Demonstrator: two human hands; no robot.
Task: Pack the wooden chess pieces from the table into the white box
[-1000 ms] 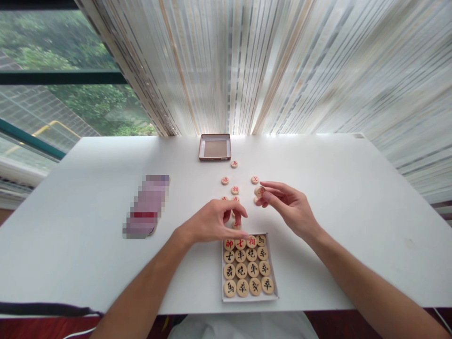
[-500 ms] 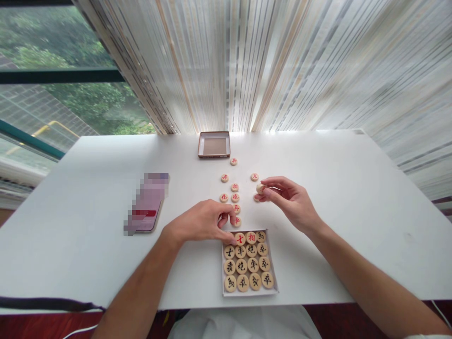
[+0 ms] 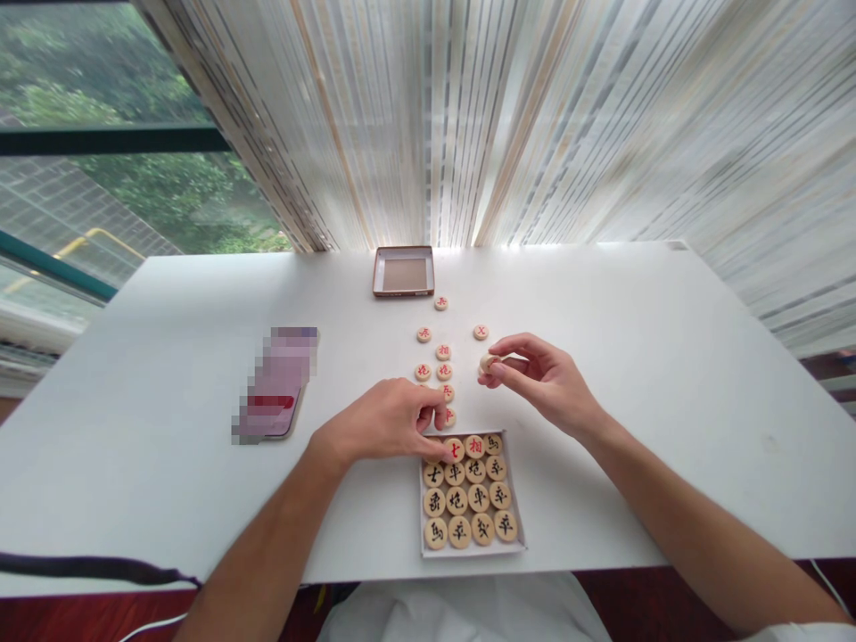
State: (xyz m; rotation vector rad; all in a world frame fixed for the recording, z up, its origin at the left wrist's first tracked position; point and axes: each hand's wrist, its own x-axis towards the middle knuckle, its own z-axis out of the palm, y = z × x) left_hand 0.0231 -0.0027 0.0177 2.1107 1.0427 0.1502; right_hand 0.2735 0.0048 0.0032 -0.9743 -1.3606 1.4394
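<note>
My right hand [image 3: 528,364] pinches a wooden Chinese chess piece [image 3: 490,364] between thumb and fingers, just above the table. My left hand [image 3: 394,419] reaches over the far left corner of a shallow white box [image 3: 474,554]. Its thumb rests on the pieces there, its other fingers curl over the table apart from the thumb, and nothing shows in its grasp. Rows of round pieces fill the box, mostly black-marked, with red ones such as a red piece [image 3: 474,447] in the far row. The far left piece is partly hidden by my thumb.
Loose red-marked pieces [image 3: 443,352] lie beyond the box on the white table [image 3: 635,357]. One piece [image 3: 481,333] sits by my right hand. A box lid [image 3: 404,271] lies at the back, and a phone [image 3: 277,383], partly pixelated, on the left. Striped curtains [image 3: 455,125] hang behind.
My right hand has lowered slightly and moved a little left with its piece. My left thumb has slid slightly right over the far row of the box.
</note>
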